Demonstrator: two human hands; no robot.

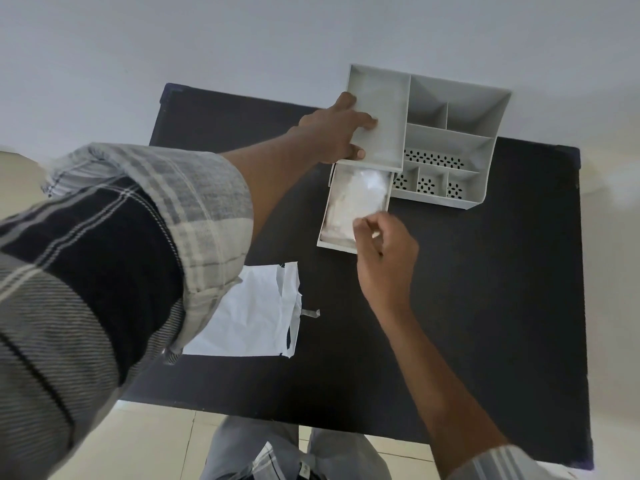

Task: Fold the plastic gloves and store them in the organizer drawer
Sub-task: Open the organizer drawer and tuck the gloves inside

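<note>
Plaid sleeve, rolled at the forearm, fills the left of the frame. Left hand grips the left wall of the grey desk organizer at upper centre, thumb inside the big compartment, fingers curled outside. Drawer stands pulled out beneath it, toward frame centre, with folded clear plastic gloves lying inside. Right hand hovers at the drawer's near right corner, fingertips pressed together; whether they pinch glove film cannot be told. White torn packet lies flat on the black table, lower centre.
</note>
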